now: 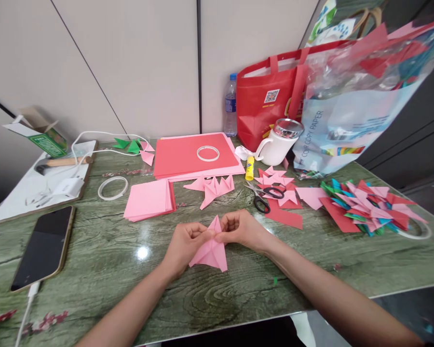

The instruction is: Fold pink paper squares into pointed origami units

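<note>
A folded piece of pink paper (pixel 210 254) is held above the front middle of the green table (pixel 123 274). It has a pointed top and spreads wider below, with creases down its middle. My left hand (pixel 188 245) pinches its left side between thumb and fingers. On the right side, my right hand (pixel 241 230) grips it the same way, the two thumbs nearly meeting at the centre. Just beyond my hands lie folded pink paper pieces (pixel 217 189). Scissors (pixel 262 193) with black handles rest to the right, partly over pink and red paper shapes.
Stacked pink squares (pixel 148 198) and red sheets (pixel 181 156) with a tape roll (pixel 208 153) lie behind. A glue stick (pixel 250 168), white mug (pixel 277 144), bottle (pixel 230 108) and red bag (pixel 256 106) stand further back. A colourful paper pile (pixel 372 207) is right; a phone (pixel 43 246) left.
</note>
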Motion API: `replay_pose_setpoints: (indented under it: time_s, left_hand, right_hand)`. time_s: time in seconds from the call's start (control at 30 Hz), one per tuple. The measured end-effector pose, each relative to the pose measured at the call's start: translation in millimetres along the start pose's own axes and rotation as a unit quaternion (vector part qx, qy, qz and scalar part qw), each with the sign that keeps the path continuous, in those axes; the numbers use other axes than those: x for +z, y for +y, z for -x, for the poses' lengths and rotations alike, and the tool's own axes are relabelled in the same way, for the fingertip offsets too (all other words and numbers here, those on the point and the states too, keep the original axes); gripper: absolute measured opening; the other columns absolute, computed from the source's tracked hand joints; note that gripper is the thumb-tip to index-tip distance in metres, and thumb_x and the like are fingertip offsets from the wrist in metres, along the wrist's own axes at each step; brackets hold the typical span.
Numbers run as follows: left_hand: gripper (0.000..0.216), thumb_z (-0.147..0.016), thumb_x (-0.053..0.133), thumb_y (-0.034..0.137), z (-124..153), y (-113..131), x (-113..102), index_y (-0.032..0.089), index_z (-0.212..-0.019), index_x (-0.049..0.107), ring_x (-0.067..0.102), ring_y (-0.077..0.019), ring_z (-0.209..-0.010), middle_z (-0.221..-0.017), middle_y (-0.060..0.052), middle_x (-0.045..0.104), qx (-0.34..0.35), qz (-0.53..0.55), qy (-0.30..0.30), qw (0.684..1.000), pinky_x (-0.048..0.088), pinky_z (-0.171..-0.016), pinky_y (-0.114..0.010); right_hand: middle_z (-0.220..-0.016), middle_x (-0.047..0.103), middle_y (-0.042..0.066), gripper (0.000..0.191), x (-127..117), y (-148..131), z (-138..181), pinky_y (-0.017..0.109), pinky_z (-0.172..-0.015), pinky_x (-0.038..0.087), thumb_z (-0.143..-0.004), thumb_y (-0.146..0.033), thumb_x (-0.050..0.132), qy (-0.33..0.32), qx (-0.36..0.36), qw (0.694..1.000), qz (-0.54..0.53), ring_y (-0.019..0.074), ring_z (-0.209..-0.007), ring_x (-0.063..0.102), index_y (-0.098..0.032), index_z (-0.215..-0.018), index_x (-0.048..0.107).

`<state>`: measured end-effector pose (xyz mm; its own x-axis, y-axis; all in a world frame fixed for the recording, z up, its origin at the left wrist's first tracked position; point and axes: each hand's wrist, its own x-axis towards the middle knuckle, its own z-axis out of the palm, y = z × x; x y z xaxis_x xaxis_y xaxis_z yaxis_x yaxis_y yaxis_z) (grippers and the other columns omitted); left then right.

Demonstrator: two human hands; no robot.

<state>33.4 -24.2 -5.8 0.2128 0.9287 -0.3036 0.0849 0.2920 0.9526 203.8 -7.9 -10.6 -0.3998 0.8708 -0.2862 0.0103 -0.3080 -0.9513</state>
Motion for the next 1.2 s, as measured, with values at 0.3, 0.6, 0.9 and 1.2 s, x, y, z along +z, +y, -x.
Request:
replay_pose_setpoints:
  time_s: [0.3, 0.6, 0.9, 1.2]
  left_hand:
    - [0.034, -0.053, 0.079, 0.032, 3, 7, -5, 0.010, -0.075, 0.064, 0.056, -0.0117, -0.050, -0.060, -0.004, 0.066, -0.064, 0.041, -0.073, 0.994, 0.039, -0.048, -0.020]
    - [0.036, -0.056, 0.077, 0.030, 2, 7, -8, 0.011, -0.080, 0.057, 0.059, -0.0128, -0.046, -0.056, -0.003, 0.066, -0.033, 0.035, -0.032, 0.998, 0.040, -0.045, -0.020]
    - [0.039, -0.057, 0.078, 0.034, 7, 9, -1, 0.014, -0.080, 0.053, 0.069, -0.0220, -0.063, -0.065, -0.007, 0.071, -0.029, 0.066, -0.045, 0.996, 0.055, -0.061, -0.031]
    - [0.039, -0.071, 0.064, 0.047, 6, 11, -9, 0.011, -0.087, 0.059, 0.069, -0.0222, -0.072, -0.077, -0.012, 0.072, -0.015, 0.093, -0.110, 0.990, 0.053, -0.069, -0.032]
  right_hand:
    - [-0.052, 0.051, -0.007, 0.039, -2, 2, -1, 0.019, -0.047, 0.034, -0.046, -0.027, 0.082, 0.013, -0.028, 0.999, 0.010, 0.0047, -0.046, 0.043, -0.015, -0.057, 0.047]
    - [-0.087, 0.062, 0.002, 0.018, -11, -6, 3, 0.027, -0.071, 0.048, -0.065, -0.028, 0.073, -0.100, -0.111, 0.988, 0.041, 0.0130, -0.077, 0.059, -0.020, -0.081, 0.070]
    - [-0.072, 0.063, 0.002, 0.017, -5, -5, 5, 0.026, -0.062, 0.048, -0.064, -0.032, 0.074, -0.063, -0.138, 0.986, 0.076, 0.0136, -0.064, 0.060, -0.017, -0.070, 0.070]
    - [-0.066, 0.066, 0.001, 0.020, -4, -1, 4, 0.025, -0.056, 0.048, -0.064, -0.034, 0.073, -0.010, -0.103, 0.990, 0.093, 0.0131, -0.058, 0.060, -0.016, -0.066, 0.065]
